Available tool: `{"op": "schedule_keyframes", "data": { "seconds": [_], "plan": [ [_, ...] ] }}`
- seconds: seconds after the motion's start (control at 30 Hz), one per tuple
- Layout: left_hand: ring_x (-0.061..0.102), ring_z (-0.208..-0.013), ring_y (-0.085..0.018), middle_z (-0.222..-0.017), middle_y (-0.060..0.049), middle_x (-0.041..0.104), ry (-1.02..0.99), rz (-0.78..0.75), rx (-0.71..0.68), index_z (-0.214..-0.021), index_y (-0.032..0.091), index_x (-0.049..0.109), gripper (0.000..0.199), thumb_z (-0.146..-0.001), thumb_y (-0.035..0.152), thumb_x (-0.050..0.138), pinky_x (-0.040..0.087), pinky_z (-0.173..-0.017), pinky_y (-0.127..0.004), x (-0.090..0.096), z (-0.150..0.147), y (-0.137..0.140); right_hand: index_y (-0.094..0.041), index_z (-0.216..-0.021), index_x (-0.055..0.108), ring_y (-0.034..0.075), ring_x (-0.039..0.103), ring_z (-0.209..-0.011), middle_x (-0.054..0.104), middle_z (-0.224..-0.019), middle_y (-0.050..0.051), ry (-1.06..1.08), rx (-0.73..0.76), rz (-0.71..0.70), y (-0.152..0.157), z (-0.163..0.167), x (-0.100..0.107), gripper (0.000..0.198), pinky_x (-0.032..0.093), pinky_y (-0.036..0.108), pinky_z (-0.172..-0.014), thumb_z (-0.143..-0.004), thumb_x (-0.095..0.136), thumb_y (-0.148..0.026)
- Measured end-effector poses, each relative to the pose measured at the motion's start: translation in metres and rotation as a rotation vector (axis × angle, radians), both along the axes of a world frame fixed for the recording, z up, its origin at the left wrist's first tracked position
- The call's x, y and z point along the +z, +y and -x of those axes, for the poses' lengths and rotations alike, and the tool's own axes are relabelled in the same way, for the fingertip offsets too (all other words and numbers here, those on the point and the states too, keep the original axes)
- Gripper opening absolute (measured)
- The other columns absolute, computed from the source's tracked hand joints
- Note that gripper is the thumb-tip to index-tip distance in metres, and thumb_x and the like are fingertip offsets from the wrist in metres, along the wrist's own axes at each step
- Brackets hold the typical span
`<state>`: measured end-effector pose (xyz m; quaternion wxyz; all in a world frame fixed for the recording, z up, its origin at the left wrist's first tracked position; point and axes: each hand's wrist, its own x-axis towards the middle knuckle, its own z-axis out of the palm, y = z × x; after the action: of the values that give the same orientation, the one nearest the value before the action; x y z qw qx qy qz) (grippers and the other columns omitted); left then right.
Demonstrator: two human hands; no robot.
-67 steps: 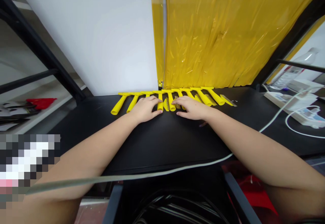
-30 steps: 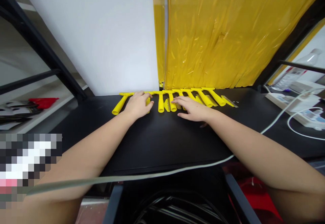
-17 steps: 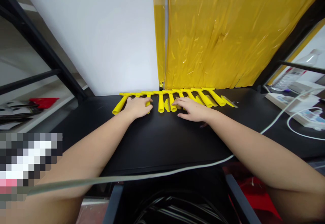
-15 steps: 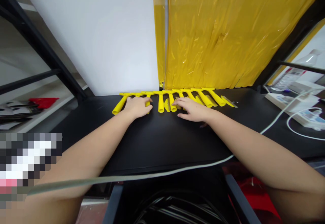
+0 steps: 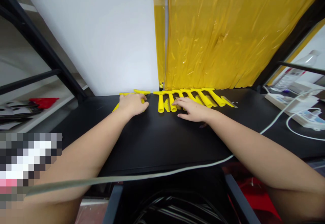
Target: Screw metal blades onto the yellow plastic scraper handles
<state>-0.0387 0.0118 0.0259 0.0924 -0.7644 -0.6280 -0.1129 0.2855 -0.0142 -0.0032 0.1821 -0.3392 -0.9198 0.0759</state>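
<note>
A row of yellow T-shaped scrapers (image 5: 160, 103) lies along the back of the black table, with hollow round handles pointing towards me. My left hand (image 5: 132, 105) is closed around the handle of one yellow scraper (image 5: 142, 91) near the row's left end; most of that handle is hidden by my fingers. Partly behind this hand and wrist lies the leftmost scraper (image 5: 116, 107). Over the middle of the row rests my right hand (image 5: 191, 109), fingers stretched and apart. Its fingertips touch or hover just above the scrapers there. Small yellow pieces with metal blades (image 5: 230, 102) show between the handles.
Behind the row stand a white panel (image 5: 101, 38) and a yellow plastic curtain (image 5: 215, 38). A white cable (image 5: 162, 174) crosses in front of the table (image 5: 157, 142). Power strips (image 5: 294, 110) and a clear bottle (image 5: 299, 70) are at right. Black frame posts (image 5: 50, 48) border the left.
My left hand has shifted a little left with one scraper, widening the gap to the scrapers in the middle. My right hand has stayed in place.
</note>
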Motion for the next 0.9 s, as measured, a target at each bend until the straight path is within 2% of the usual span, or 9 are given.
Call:
{"op": "schedule_keyframes", "data": {
  "seconds": [0.13, 0.23, 0.33, 0.43, 0.57, 0.67, 0.77, 0.83, 0.9],
  "plan": [
    [0.072, -0.099, -0.039, -0.091, -0.008, 0.079, -0.143, -0.01, 0.022, -0.11, 0.031, 0.081, 0.036, -0.085, 0.047, 0.062, 0.048, -0.099, -0.061, 0.01, -0.001, -0.006, -0.023, -0.145, 0.061, 0.036, 0.055, -0.142, 0.059, -0.148, 0.017, 0.063, 0.001, -0.028, -0.003, -0.004, 0.007, 0.052, 0.044, 0.06, -0.122, -0.095, 0.07, -0.03],
    [0.07, -0.09, -0.032, -0.089, -0.006, 0.076, -0.392, 0.025, -0.006, -0.122, 0.031, 0.077, 0.04, -0.091, 0.044, 0.057, 0.052, -0.087, -0.05, 0.015, -0.005, -0.008, -0.022, -0.135, 0.067, 0.035, 0.058, -0.137, 0.062, -0.141, 0.016, 0.098, 0.009, -0.027, -0.008, -0.008, 0.019, 0.04, 0.046, 0.059, -0.12, -0.096, 0.069, -0.033],
    [0.065, -0.077, -0.023, -0.088, -0.005, 0.071, -0.72, 0.018, -0.144, -0.129, 0.027, 0.072, 0.042, -0.094, 0.042, 0.053, 0.052, -0.075, -0.039, 0.012, -0.012, -0.007, -0.022, -0.124, 0.072, 0.033, 0.064, -0.127, 0.069, -0.129, 0.014, 0.085, 0.021, 0.003, -0.016, -0.01, 0.033, 0.029, 0.05, 0.055, -0.115, -0.098, 0.068, -0.035],
    [0.063, -0.076, -0.02, -0.087, -0.003, 0.068, -0.953, 0.044, -0.291, -0.135, 0.025, 0.064, 0.045, -0.095, 0.041, 0.051, 0.053, -0.072, -0.035, 0.007, -0.022, -0.01, -0.023, -0.12, 0.073, 0.03, 0.069, -0.117, 0.074, -0.121, 0.011, 0.09, 0.01, 0.037, -0.024, -0.01, 0.044, 0.026, 0.055, 0.048, -0.106, -0.098, 0.067, -0.036],
    [0.071, -0.088, -0.02, -0.102, -0.005, 0.073, -1.243, 0.251, -0.381, -0.148, 0.028, 0.042, 0.053, -0.096, 0.036, 0.048, 0.058, -0.083, -0.039, 0.006, -0.033, -0.021, -0.022, -0.112, 0.075, 0.025, 0.073, -0.096, 0.078, -0.107, 0.009, 0.121, -0.008, 0.073, -0.025, -0.015, 0.046, 0.023, 0.059, 0.04, -0.088, -0.096, 0.067, -0.036],
    [0.073, -0.09, -0.02, -0.115, -0.008, 0.074, -1.353, 0.461, -0.457, -0.155, 0.028, 0.029, 0.07, -0.092, 0.033, 0.058, 0.06, -0.09, -0.043, 0.008, -0.037, -0.029, -0.021, -0.108, 0.076, 0.022, 0.07, -0.08, 0.077, -0.091, 0.006, 0.168, -0.058, 0.116, -0.02, -0.022, 0.046, 0.025, 0.057, 0.036, -0.076, -0.096, 0.066, -0.04],
    [0.074, -0.093, -0.02, -0.127, -0.009, 0.07, -1.407, 0.615, -0.542, -0.157, 0.029, 0.026, 0.088, -0.08, 0.026, 0.069, 0.062, -0.091, -0.045, 0.008, -0.041, -0.034, -0.021, -0.105, 0.075, 0.021, 0.066, -0.072, 0.073, -0.081, 0.004, 0.243, -0.095, 0.156, -0.029, -0.026, 0.055, 0.026, 0.054, 0.035, -0.069, -0.096, 0.065, -0.044],
    [0.074, -0.097, -0.022, -0.13, -0.009, 0.067, -1.436, 0.675, -0.568, -0.155, 0.029, 0.03, 0.09, -0.074, 0.02, 0.07, 0.063, -0.089, -0.045, 0.007, -0.043, -0.037, -0.023, -0.1, 0.076, 0.02, 0.063, -0.066, 0.07, -0.075, 0.003, 0.248, -0.081, 0.149, -0.051, -0.028, 0.064, 0.024, 0.051, 0.034, -0.065, -0.097, 0.066, -0.045],
    [0.073, -0.1, -0.022, -0.129, -0.008, 0.065, -1.435, 0.705, -0.566, -0.15, 0.029, 0.034, 0.087, -0.07, 0.017, 0.067, 0.063, -0.089, -0.045, 0.007, -0.046, -0.04, -0.026, -0.096, 0.077, 0.02, 0.064, -0.068, 0.069, -0.076, 0.003, 0.219, -0.04, 0.111, -0.082, -0.033, 0.069, 0.022, 0.052, 0.034, -0.067, -0.098, 0.068, -0.046]
  ]
}}
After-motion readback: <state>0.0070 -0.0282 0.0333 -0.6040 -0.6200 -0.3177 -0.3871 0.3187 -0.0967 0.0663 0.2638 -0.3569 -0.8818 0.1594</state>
